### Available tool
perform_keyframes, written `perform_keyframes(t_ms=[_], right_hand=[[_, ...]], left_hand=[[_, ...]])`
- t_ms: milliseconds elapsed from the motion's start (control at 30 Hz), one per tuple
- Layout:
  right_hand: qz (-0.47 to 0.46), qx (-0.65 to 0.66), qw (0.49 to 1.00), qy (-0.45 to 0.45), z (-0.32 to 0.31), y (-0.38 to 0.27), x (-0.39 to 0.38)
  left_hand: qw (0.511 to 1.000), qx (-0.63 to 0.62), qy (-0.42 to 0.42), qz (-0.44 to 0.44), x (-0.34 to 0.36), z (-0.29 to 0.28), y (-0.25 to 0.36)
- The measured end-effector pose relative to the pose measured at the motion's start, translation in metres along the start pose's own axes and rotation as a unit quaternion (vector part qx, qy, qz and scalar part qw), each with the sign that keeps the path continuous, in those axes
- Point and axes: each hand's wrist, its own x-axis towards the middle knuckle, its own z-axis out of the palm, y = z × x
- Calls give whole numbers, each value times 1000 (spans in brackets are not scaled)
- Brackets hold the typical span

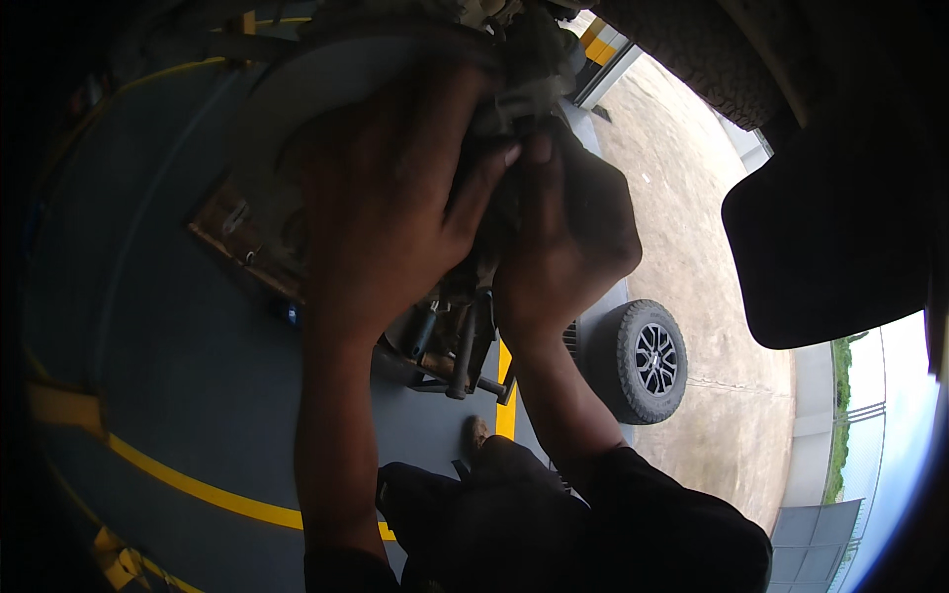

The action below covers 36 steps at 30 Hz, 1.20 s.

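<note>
A pale metal part (pixel 529 99) sits at the top of the frame, just right of the middle, with a grey disc (pixel 341 64) beside it to the left. Both lie partly in deep shadow, and their lower edges are hidden by the hands.

The left hand (pixel 386 188) is across the disc, half curled, its fingers reaching up into the dark and its thumb pointing right, toward the metal part. The right hand (pixel 578 222) is bent below the metal part, fingers folded in and thumb pointing up, the tip just beneath it. The two thumb tips are near each other, slightly apart. Shadow and blur hide the other fingertips, so I cannot tell whether either hand grips anything.

Behind the wrists, near the middle of the frame, is a dark frame (pixel 460 356) with round bars. A brown tray (pixel 262 269) shows to the left of the left hand. Below, at bottom centre, are a brown shoe (pixel 477 432) and dark trousers (pixel 474 524); a black sleeve (pixel 672 524) covers the right upper arm.

Right of centre is a wheel (pixel 652 361) with a chunky tyre and a dark, spoked rim. At upper right, dark tread (pixel 692 69) shows above a black flap (pixel 840 237). A yellow line (pixel 208 489) crosses the grey floor (pixel 168 346) at lower left; pale ground (pixel 732 296) fills the right side, with greenery (pixel 840 425) and sky (pixel 900 425) at the far edge.
</note>
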Motion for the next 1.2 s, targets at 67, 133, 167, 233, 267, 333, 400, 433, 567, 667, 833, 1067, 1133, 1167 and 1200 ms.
perform_keyframes(t_ms=[67, 133, 167, 233, 267, 333, 400, 433, 567, 667, 833, 1067, 1133, 1167, 1200], right_hand=[[-13, -18, 1000, -12, -3, 4, 0], [9, 3, 1000, -19, -5, 4, 1], [14, 15, 999, -25, -6, 4, 0], [11, 33, 999, -36, -8, 10, 1], [4, 32, 999, -42, -9, 12, 0], [-8, 32, 998, -55, -10, 17, 0], [-17, 26, 997, -67, -13, 14, 0], [-16, 19, 997, -76, -15, 11, -1], [0, 65, 993, -98, -14, 10, -8], [-25, 17, 993, -118, -18, 14, -4], [-39, 17, 994, -105, -18, 24, 9], [-111, 77, 988, -78, -19, 37, 19], [-145, 10, 985, -96, -21, 39, 22], [-162, -25, 981, -103, -23, 40, 23], [-107, 55, 989, -91, -21, 42, 23]], left_hand=[[1000, 7, -1, 8, 1, 0, -1], [1000, 6, 3, 19, 2, 1, -2], [1000, -3, 5, 11, 1, 2, -2], [1000, -21, 7, -6, -1, 2, -1], [1000, -12, 13, 0, -2, 3, -1], [1000, 7, 23, 12, -3, 4, -2], [999, 16, 29, 23, -2, 4, -1], [999, 21, 33, 28, -1, 4, 0], [999, -23, 17, 16, 4, 4, 2], [999, -36, -16, -4, 8, -3, 9], [999, -11, -35, -40, 9, -8, 15], [993, -70, -57, -75, 13, -12, 15], [985, -100, -57, -132, 9, -14, 17], [989, -88, -59, -104, 9, -13, 17], [992, -76, -61, -76, 11, -12, 16]])
